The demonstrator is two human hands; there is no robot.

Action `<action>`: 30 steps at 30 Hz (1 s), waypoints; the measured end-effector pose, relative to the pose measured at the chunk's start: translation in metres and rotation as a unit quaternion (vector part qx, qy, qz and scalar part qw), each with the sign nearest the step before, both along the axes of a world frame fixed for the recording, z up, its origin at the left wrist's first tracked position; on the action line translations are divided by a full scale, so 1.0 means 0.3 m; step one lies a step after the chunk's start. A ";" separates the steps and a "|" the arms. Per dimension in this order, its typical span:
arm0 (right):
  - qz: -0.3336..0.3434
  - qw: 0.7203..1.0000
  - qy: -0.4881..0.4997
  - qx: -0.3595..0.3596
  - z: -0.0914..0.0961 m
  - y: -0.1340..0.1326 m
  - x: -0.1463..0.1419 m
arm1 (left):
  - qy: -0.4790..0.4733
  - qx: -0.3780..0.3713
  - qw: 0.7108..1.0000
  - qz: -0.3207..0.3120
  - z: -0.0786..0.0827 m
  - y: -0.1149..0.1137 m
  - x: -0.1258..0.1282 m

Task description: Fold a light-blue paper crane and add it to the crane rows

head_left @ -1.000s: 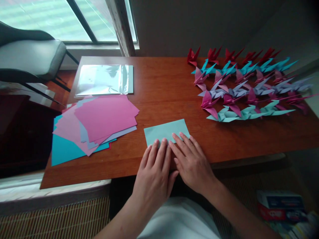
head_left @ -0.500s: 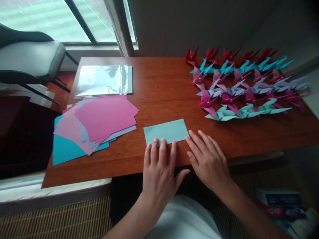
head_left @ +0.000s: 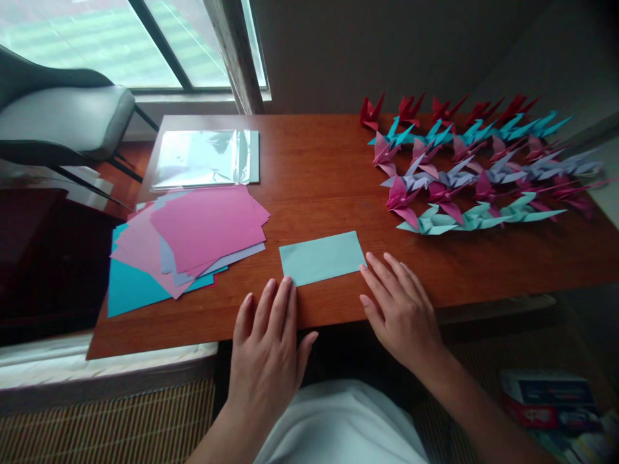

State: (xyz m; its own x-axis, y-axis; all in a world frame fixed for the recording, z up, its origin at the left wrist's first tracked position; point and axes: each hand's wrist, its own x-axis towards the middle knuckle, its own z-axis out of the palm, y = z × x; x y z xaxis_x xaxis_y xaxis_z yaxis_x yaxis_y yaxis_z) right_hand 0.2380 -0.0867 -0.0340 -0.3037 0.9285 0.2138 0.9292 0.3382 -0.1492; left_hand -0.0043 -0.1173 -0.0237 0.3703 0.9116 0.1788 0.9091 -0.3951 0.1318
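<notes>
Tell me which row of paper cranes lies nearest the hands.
The mint-green row, at the front of the flock. It lies closest to the right hand, while the red row stands farthest back.

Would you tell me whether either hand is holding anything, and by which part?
Nothing is gripped. The left hand lies flat, fingertips at the near left corner of the folded light-blue paper; the right hand touches its near right corner.

Home room, wooden table [head_left: 314,161] by window [head_left: 159,45], chair [head_left: 62,122], paper cranes [head_left: 474,167]
</notes>
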 end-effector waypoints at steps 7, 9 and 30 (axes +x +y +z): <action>0.032 0.999 0.029 -0.002 -0.030 -0.007 0.025 | -0.014 0.004 1.000 0.010 -0.009 0.000 -0.022; 0.033 0.999 0.043 0.004 -0.037 -0.007 0.029 | -0.026 0.017 0.999 0.014 -0.007 0.010 -0.020; 0.145 0.950 0.268 0.069 -0.005 -0.108 -0.009 | -0.064 0.050 0.984 -0.158 -0.010 0.062 0.059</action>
State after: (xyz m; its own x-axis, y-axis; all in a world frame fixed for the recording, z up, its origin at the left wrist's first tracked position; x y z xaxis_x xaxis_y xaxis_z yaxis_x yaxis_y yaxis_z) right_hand 0.2351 -0.1191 -0.0355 -0.3551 0.7750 0.5227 0.5973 0.6182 -0.5109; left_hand 0.0133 -0.0988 -0.0267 0.6004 0.7305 0.3253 0.7179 -0.6716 0.1831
